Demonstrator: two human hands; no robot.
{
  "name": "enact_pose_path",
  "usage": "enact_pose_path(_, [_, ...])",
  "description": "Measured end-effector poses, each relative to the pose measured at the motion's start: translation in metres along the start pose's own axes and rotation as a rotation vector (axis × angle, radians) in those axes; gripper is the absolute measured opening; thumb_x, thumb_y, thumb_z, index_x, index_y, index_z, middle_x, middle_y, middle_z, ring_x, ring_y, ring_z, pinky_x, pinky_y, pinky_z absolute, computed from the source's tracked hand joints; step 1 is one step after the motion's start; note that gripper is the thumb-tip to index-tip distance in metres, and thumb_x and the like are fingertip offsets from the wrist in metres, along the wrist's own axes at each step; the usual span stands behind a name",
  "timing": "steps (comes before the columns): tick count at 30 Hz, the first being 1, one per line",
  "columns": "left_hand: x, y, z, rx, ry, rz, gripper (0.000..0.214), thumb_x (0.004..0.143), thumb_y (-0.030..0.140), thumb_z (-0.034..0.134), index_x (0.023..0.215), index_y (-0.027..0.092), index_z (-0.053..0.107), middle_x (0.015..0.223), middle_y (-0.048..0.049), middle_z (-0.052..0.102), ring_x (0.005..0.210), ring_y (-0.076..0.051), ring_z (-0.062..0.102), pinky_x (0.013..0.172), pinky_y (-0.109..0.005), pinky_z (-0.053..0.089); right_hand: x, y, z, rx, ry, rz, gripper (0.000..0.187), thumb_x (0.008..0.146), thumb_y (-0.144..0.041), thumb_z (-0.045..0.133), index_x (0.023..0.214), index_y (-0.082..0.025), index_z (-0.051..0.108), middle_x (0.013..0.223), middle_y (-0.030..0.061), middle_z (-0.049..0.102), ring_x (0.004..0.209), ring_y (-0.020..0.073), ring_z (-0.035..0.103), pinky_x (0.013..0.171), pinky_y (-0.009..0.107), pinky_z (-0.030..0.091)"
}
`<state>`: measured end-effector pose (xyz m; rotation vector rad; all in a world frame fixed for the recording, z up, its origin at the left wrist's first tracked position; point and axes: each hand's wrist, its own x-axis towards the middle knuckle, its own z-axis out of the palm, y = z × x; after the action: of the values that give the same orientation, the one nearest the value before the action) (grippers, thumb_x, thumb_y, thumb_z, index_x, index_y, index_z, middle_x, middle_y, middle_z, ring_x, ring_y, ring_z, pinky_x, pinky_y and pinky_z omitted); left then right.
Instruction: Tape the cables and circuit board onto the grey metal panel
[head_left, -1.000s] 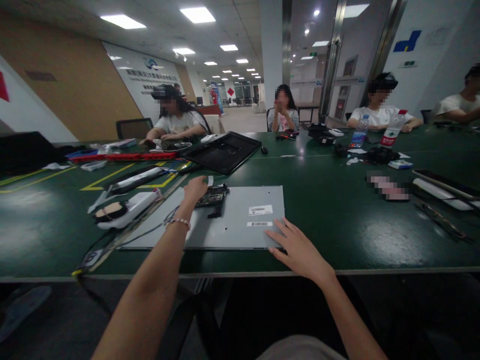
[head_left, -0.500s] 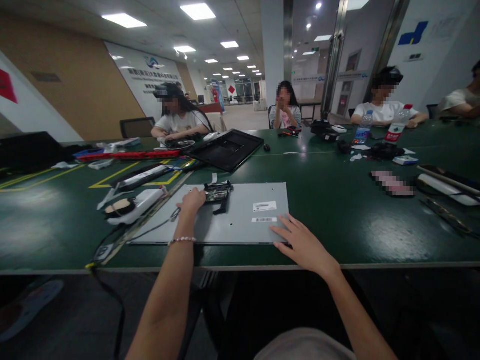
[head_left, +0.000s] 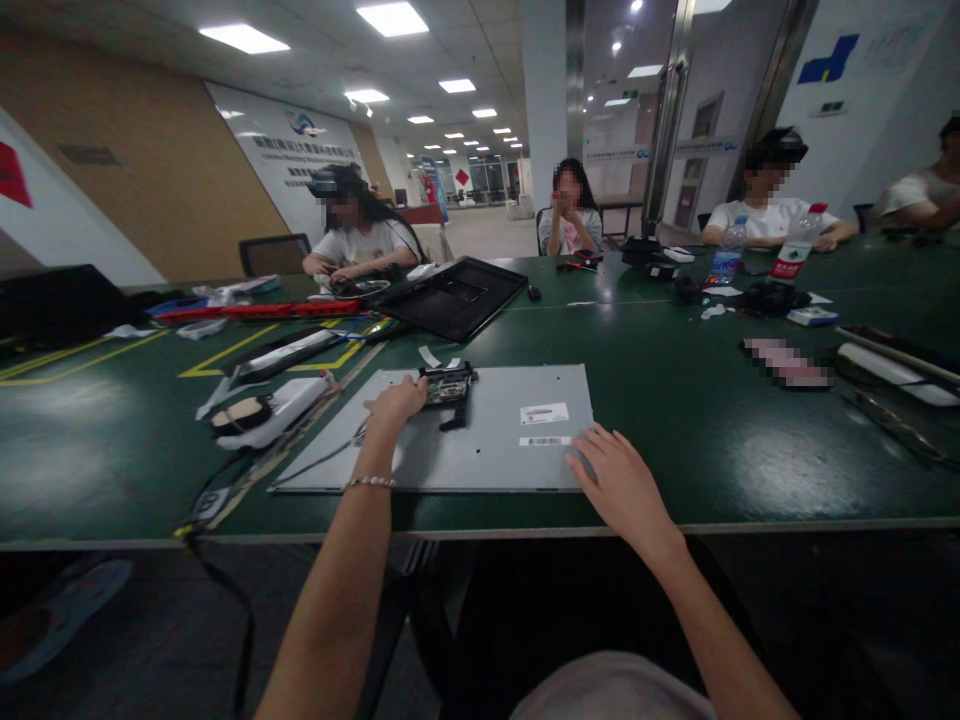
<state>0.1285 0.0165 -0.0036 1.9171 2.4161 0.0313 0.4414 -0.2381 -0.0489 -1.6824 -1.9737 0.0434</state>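
Note:
A flat grey metal display panel with two white labels lies near the table's front edge. On its upper part sits a green circuit board in a black frame, with a grey cable trailing to the lower left. My left hand has its fingers closed at the board's left end; the fingertips are partly hidden. At the panel's right edge my right hand lies with fingers stretched out and somewhat apart, touching the edge and gripping nothing.
Behind the panel lies a black monitor housing. White-and-black devices stand left. A pink phone-like object and bottles are on the right. Several people sit across the green table.
The panel and its circuit board have slid a little to the right, and both my hands have shifted right with them. A second white strip now shows behind the panel.

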Motion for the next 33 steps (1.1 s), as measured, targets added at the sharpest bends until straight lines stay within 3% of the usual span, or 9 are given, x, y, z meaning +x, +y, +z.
enact_pose_path(5, [-0.02,0.022,0.002,0.064,-0.01,0.046,0.067,0.093,0.059,0.021,0.139,0.018,0.048,0.132,-0.0242,0.057,0.123,-0.041,0.052,0.099,-0.063,0.033,-0.001,0.004,0.003,-0.029,0.107,0.022,0.037,0.099,-0.031,0.039,0.12,-0.015,0.065,0.13,0.0125,0.063,0.129,0.0269,0.05,0.112,0.048,0.035])
enact_pose_path(15, [-0.057,0.065,0.011,0.138,0.043,0.088,0.06,0.096,0.05,0.025,0.131,0.01,0.054,0.123,-0.027,0.062,0.116,-0.04,0.057,0.094,-0.054,0.038,-0.003,0.004,0.003,-0.056,0.214,0.034,0.037,0.098,-0.026,0.038,0.118,-0.013,0.066,0.133,0.013,0.061,0.131,0.0261,0.049,0.113,0.046,0.032])
enact_pose_path(25, [-0.083,0.097,0.019,0.119,0.073,0.093,0.064,0.097,0.05,0.029,0.138,0.005,0.049,0.124,-0.0328,0.058,0.12,-0.044,0.052,0.092,-0.056,0.035,-0.009,0.003,-0.01,-0.002,0.109,0.068,0.04,0.097,-0.028,0.037,0.126,-0.015,0.062,0.139,0.0134,0.055,0.135,0.0272,0.043,0.112,0.047,0.033])
enact_pose_path(33, [-0.107,0.133,0.033,0.144,0.144,0.157,0.067,0.097,0.046,0.033,0.137,-0.006,0.045,0.118,-0.0399,0.058,0.119,-0.051,0.051,0.091,-0.067,0.032,-0.018,0.03,-0.012,-0.107,-0.024,0.163,0.043,0.098,-0.034,0.039,0.133,-0.016,0.056,0.145,0.0155,0.048,0.137,0.0309,0.039,0.109,0.05,0.034])
